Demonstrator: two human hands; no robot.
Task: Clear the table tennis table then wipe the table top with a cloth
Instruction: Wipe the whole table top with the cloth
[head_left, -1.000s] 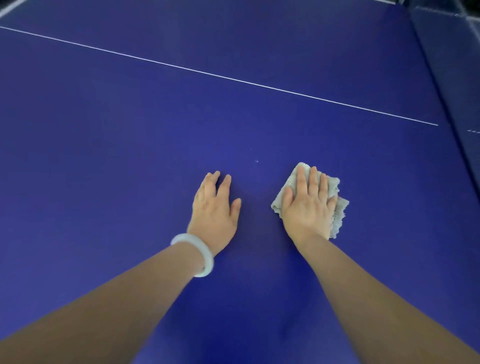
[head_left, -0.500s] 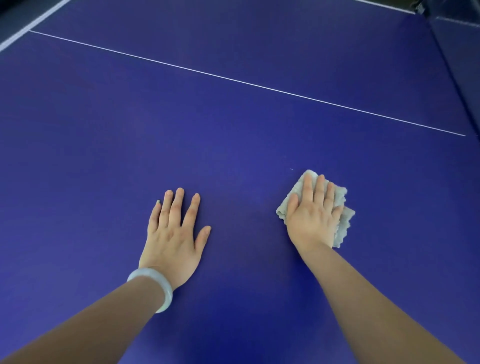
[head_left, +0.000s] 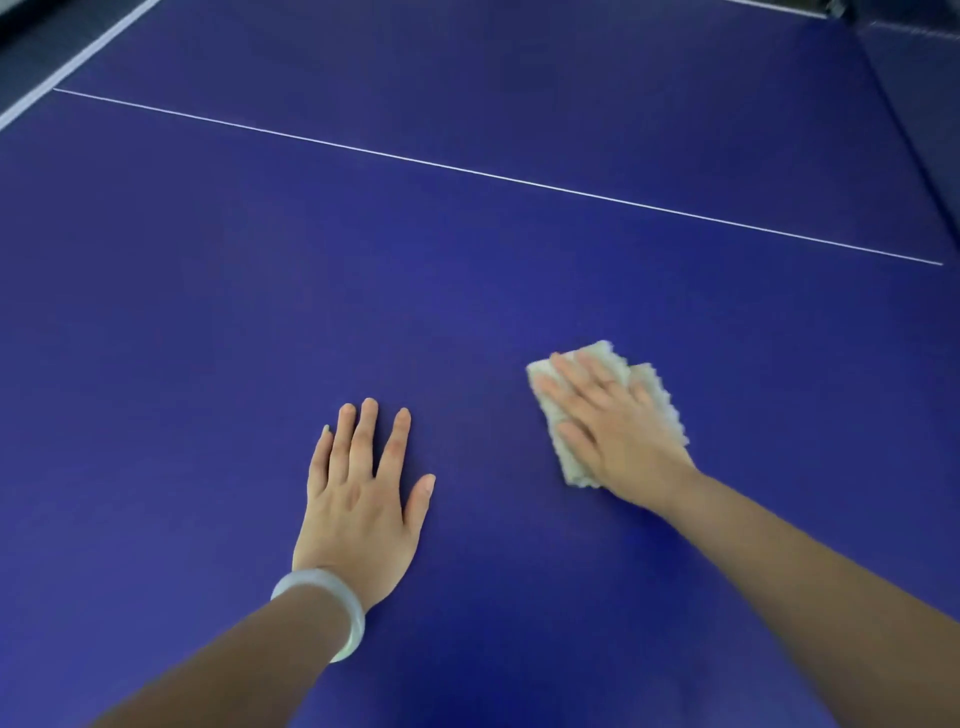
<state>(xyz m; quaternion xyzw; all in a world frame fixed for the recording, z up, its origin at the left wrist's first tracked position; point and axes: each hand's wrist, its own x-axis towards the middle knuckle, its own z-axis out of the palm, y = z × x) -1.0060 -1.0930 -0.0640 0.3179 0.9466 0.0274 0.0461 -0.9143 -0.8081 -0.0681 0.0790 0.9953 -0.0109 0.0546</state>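
Note:
The blue table tennis table top (head_left: 260, 291) fills the view, with a thin white line crossing it from upper left to right. My right hand (head_left: 613, 426) lies flat with straight fingers on a folded pale grey cloth (head_left: 657, 395) and presses it onto the table; the hand is motion-blurred. The cloth's wavy edge shows beyond my fingers and at the right. My left hand (head_left: 363, 493) rests flat on the bare table to the left of the cloth, fingers spread, a pale bangle on the wrist.
The table's white-edged left border (head_left: 78, 57) runs along the top left corner with dark floor beyond it. A darker blue panel (head_left: 914, 104) stands at the right edge.
My right hand with the cloth has swung so the fingers point up-left and is sliding over the table. My left hand moved away to the left and stays planted flat.

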